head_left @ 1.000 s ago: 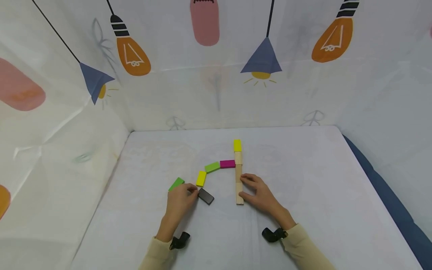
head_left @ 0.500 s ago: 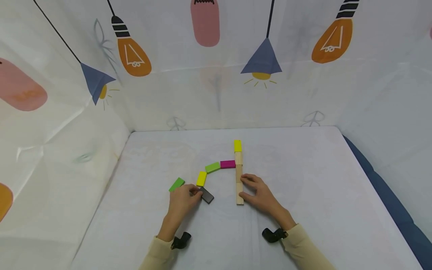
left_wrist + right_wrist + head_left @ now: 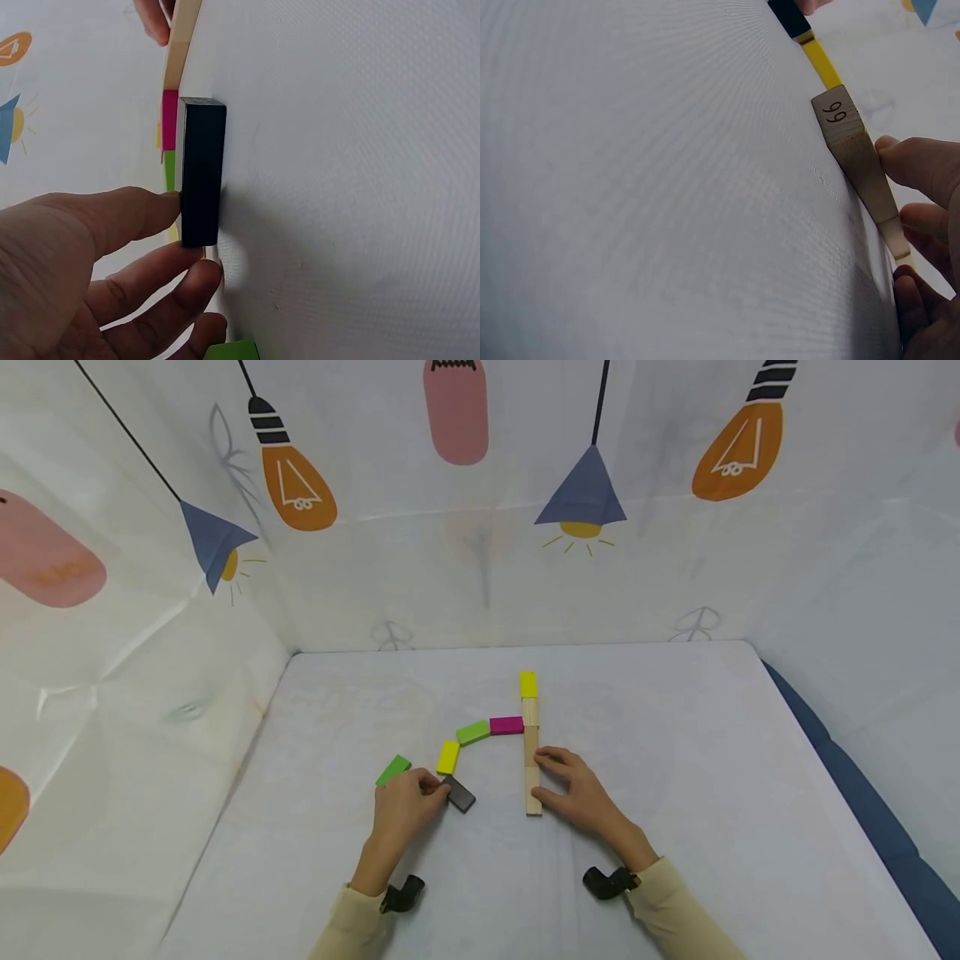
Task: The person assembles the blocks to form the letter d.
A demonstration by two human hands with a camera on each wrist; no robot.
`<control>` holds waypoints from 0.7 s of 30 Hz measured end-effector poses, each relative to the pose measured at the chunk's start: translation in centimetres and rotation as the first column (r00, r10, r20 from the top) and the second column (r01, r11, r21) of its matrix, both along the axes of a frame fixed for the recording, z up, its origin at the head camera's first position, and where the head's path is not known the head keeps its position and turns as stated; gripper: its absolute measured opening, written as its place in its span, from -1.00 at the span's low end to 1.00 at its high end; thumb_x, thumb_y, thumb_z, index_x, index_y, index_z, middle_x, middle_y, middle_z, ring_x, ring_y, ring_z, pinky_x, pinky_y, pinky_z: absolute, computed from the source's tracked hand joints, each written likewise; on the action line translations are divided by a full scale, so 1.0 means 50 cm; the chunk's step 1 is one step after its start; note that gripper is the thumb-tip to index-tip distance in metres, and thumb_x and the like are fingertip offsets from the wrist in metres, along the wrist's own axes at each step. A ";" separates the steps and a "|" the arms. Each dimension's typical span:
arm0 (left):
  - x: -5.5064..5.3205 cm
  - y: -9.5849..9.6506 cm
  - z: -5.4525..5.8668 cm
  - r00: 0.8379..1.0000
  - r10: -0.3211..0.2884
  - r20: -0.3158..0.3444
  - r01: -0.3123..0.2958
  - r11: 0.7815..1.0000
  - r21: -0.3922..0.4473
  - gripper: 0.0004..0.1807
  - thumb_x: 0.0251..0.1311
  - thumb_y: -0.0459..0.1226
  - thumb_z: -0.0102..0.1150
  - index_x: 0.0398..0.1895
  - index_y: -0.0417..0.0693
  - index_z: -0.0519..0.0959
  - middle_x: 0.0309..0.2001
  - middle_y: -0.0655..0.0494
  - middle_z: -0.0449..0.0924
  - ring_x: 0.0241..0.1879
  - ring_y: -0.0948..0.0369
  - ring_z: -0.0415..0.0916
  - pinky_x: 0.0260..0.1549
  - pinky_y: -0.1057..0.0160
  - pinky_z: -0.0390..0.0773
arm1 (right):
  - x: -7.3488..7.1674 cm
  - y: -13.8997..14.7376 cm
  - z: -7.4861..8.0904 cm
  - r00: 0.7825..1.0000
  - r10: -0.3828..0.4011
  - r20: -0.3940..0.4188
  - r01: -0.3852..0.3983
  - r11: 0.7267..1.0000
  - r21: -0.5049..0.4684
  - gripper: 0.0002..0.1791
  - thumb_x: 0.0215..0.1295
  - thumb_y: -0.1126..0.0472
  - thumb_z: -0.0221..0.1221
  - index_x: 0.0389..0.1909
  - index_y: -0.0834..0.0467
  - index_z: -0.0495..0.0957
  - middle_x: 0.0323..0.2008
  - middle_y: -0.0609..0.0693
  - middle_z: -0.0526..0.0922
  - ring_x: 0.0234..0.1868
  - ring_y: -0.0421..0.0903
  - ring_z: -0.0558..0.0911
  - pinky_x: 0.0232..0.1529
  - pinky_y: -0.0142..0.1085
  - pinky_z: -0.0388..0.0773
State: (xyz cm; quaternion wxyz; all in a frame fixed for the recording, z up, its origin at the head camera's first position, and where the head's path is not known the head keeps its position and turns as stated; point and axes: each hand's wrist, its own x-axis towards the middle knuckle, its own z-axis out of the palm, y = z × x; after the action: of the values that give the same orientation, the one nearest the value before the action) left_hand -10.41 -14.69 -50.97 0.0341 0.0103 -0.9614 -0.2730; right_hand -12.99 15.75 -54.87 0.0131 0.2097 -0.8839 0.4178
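My left hand (image 3: 406,808) is at the black block (image 3: 461,795), with the thumb on its upper side and the index fingertip at its near end in the left wrist view. The black block (image 3: 202,176) lies at a slant just below a yellow block (image 3: 447,757). My right hand (image 3: 579,792) touches the right side of a straight row of plain wooden blocks (image 3: 532,747), thumb and fingertips along the same edge. In the right wrist view, the nearest wooden block (image 3: 851,142) has a number on its end. The right fingers are loosely bent.
From the yellow block, a light green block (image 3: 472,732) and a magenta block (image 3: 506,725) curve to the wooden row. Another yellow block (image 3: 528,684) caps the row's far end. A loose green block (image 3: 393,769) lies behind my left hand on the white table (image 3: 675,718).
My left hand has shifted slightly right onto the black block, whose upper corner now sits nearer the yellow block. The right hand has stayed in place.
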 end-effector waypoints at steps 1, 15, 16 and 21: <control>0.000 0.000 0.001 1.000 0.001 0.003 -0.001 1.000 0.000 -0.82 0.12 -0.12 0.51 -0.46 0.00 0.73 -0.52 0.23 0.71 -0.51 0.31 0.51 -0.31 0.10 0.49 | 0.000 0.000 0.001 1.000 -0.001 0.003 0.001 1.000 -0.002 -0.38 0.22 0.17 0.44 0.29 0.27 0.57 0.33 0.13 0.53 0.41 0.20 0.45 0.37 0.16 0.43; -0.003 -0.002 0.004 0.998 0.025 0.065 -0.024 1.000 -0.011 -0.81 0.17 -0.09 0.48 -0.43 0.04 0.73 -0.50 0.25 0.69 -0.45 0.27 0.51 -0.12 -0.12 0.46 | 0.001 -0.001 0.000 1.000 -0.009 0.030 0.009 1.000 0.005 -0.37 0.23 0.18 0.44 0.31 0.27 0.56 0.34 0.11 0.52 0.42 0.17 0.44 0.38 0.13 0.42; -0.003 -0.002 0.003 0.998 0.021 0.064 -0.020 1.000 -0.011 -0.83 0.17 -0.09 0.48 -0.41 0.04 0.74 -0.47 0.25 0.70 -0.43 0.26 0.53 -0.12 -0.14 0.46 | 0.001 -0.002 0.000 1.000 -0.009 0.029 0.009 1.000 0.006 -0.37 0.23 0.18 0.44 0.31 0.27 0.56 0.34 0.11 0.52 0.42 0.17 0.44 0.38 0.13 0.42; -0.004 -0.004 0.002 0.999 0.004 0.043 -0.004 1.000 -0.015 -0.89 0.18 -0.15 0.48 -0.34 0.05 0.77 -0.41 0.25 0.74 -0.39 0.25 0.57 -0.11 -0.14 0.44 | 0.003 -0.003 0.001 1.000 -0.007 0.019 0.007 1.000 0.002 -0.37 0.22 0.18 0.45 0.30 0.28 0.56 0.33 0.12 0.52 0.42 0.19 0.44 0.37 0.14 0.43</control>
State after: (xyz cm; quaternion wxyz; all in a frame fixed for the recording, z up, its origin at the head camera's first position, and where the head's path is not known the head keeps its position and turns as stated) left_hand -10.58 -14.87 -50.85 0.0139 0.0178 -0.9639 -0.2652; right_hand -12.86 15.61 -54.82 0.0061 0.2028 -0.8851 0.4189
